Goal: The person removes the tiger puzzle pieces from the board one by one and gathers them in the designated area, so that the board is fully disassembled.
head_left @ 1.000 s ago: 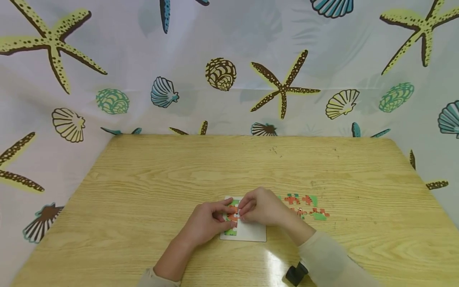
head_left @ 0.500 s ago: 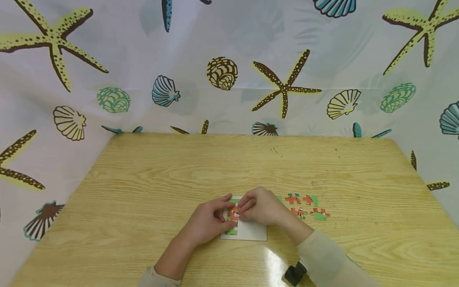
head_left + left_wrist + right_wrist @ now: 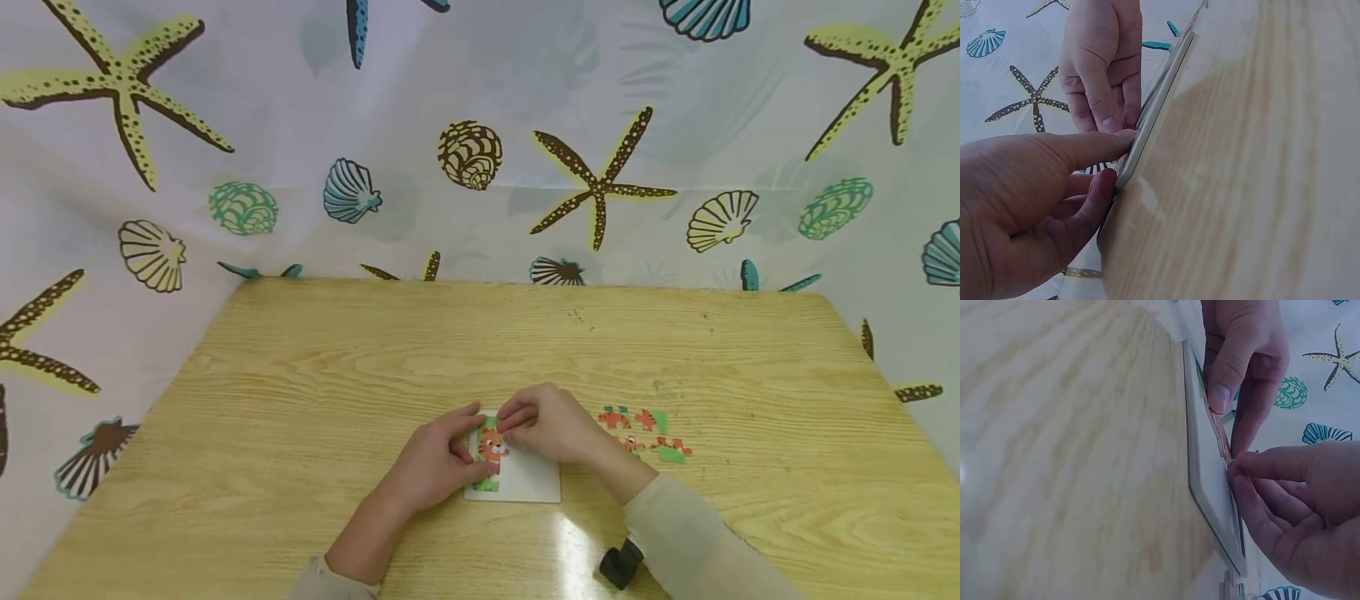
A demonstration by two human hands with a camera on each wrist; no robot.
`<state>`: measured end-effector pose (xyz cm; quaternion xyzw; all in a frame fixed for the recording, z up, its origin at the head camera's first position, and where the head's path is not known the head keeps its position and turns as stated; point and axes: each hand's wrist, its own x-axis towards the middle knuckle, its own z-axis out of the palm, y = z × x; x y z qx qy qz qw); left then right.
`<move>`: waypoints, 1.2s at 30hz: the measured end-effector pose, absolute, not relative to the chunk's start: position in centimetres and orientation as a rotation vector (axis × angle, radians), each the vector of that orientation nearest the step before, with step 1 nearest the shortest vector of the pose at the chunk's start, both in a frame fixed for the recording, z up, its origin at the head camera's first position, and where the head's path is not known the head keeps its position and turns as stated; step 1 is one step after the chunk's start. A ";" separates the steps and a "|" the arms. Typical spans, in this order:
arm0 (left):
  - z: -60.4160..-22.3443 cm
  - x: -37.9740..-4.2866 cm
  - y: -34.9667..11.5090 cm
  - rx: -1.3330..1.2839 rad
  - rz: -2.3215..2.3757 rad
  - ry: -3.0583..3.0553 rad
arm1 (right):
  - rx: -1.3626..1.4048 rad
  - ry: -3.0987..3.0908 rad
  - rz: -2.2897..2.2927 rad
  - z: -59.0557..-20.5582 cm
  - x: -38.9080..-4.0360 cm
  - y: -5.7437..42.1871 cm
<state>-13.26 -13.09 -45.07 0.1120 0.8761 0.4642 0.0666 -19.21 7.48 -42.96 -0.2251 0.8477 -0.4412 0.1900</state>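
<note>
A white puzzle board [image 3: 528, 482] lies on the table, its left part covered by joined jigsaw pieces with an orange tiger face [image 3: 492, 445] on green. My left hand [image 3: 433, 462] holds the board's left side, thumb on the lower pieces and fingers near the top edge. From the right, my right hand [image 3: 551, 425] pinches at the edge of a jigsaw piece beside the tiger's face; the fingertips mostly hide that piece. In the right wrist view, my right thumb and finger [image 3: 1244, 478] meet at the edge of the pieces, close to the left hand [image 3: 1250, 350].
Several loose jigsaw pieces [image 3: 651, 418] in orange and green lie right of the board, partly behind the right forearm. A black device [image 3: 621, 565] sits at the right sleeve. Cloth [image 3: 405, 108] printed with sea shells hangs round the wooden table [image 3: 337, 350].
My right fingertips have moved slightly away from me along the pieces, so more of the tiger face shows. The left hand stays nearly still on the board. The head view has shifted a little.
</note>
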 end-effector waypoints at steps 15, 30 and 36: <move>-45.0 -13.2 -12.3 0.167 1.399 2.734 | -0.630 2.223 -1.283 -42.7 -20.1 7.6; -44.7 -13.5 -12.3 0.145 1.404 2.729 | -0.447 2.336 -1.293 -42.5 -20.2 6.5; -44.9 -13.2 -12.3 0.150 1.432 2.711 | -0.445 2.485 -1.230 -42.8 -19.5 5.4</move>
